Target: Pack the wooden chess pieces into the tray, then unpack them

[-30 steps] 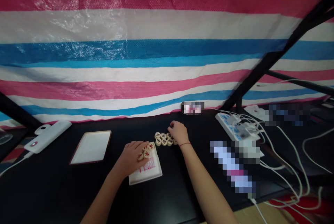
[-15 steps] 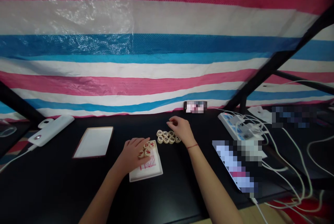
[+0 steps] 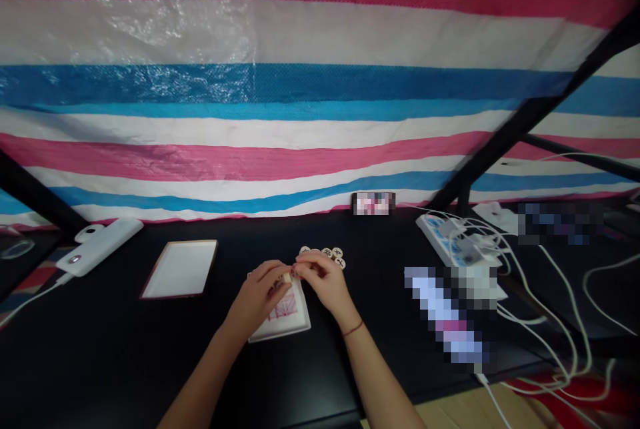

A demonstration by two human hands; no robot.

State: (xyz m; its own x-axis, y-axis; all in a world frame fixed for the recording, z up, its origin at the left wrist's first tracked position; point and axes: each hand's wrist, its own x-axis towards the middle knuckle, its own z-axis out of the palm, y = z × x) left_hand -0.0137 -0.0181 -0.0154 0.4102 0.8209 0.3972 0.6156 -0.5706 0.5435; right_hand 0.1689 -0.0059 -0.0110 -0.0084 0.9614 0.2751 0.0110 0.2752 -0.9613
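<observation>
My left hand (image 3: 263, 289) is curled over a shallow white box tray (image 3: 280, 335) with a pink-red printed sheet in it. A pale round xiangqi piece (image 3: 287, 278) shows edge-on between its thumb and fingers. My right hand (image 3: 323, 281), a thin red cord at its wrist, has its fingertips pinched together against the left hand's. A piece with dark marks (image 3: 295, 271) shows partly at its fingertips. Behind the right hand lie several xiangqi pieces (image 3: 338, 253) with black characters, partly covered by it. The hands hide the tray's far part.
A dark-rimmed box lid (image 3: 181, 270) with a white inside lies at left. A white power bank (image 3: 100, 247) is further left. At right are a power strip (image 3: 440, 239) with tangled white cables, a blurred phone-like device (image 3: 445, 315) and, behind, a small blurred device (image 3: 374, 203).
My right hand has moved left and nearer, from beyond the black-character pieces to my left hand. The red-character pieces seen under my left fingers are now hidden. Some black-character pieces have shifted.
</observation>
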